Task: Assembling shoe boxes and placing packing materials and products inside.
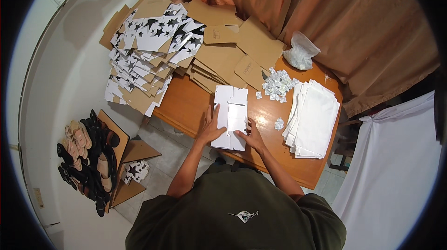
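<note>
A white cardboard box (237, 110) lies at the table's front edge in front of me, with slots and flaps showing on its top. My left hand (211, 126) grips its left side, fingers along the edge and thumb reaching over the top. On the opposite side my right hand (252, 136) holds the lower right edge, its thumb pressing on the top face near the middle seam. Both hands touch the box; the undersides of the fingers are partly hidden.
Flat star-printed cardboard pieces (156, 36) and brown cardboard sheets (219, 59) cover the table's back left. To the right are a heap of small sachets (278, 85), a single sachet (279, 124), white paper sheets (313, 120) and a plastic bag (301, 52). Shoes (88, 157) are piled lower left.
</note>
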`<state>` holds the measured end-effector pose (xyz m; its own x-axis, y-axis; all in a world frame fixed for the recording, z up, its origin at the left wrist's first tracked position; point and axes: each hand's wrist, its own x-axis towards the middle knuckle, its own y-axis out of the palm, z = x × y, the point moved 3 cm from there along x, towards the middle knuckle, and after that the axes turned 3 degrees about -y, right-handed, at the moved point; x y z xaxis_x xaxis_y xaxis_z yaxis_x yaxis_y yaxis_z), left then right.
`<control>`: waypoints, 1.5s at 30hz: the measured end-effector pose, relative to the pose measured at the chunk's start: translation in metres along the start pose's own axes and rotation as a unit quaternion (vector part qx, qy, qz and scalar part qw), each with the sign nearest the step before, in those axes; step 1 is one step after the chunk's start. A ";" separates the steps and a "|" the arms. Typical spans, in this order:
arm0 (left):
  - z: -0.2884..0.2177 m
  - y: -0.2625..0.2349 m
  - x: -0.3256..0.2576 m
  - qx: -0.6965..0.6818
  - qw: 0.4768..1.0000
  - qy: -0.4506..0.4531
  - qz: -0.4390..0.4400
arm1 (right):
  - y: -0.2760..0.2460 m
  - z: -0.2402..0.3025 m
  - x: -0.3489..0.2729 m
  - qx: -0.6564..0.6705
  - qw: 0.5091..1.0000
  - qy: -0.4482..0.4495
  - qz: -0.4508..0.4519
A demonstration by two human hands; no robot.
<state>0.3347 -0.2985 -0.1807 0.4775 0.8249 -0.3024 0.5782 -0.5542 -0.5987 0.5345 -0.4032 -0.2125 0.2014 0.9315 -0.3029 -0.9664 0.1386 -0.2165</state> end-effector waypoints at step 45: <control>0.053 0.100 0.016 -0.627 0.730 -0.200 0.183 | -0.003 0.031 -0.058 -0.690 0.571 -0.427 -0.125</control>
<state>0.3656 -0.3350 -0.2846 0.6651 0.4238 -0.6149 0.7314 -0.2033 0.6509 0.5211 -0.4475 -0.1652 -0.4162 0.8462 0.3327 0.2395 0.4550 -0.8577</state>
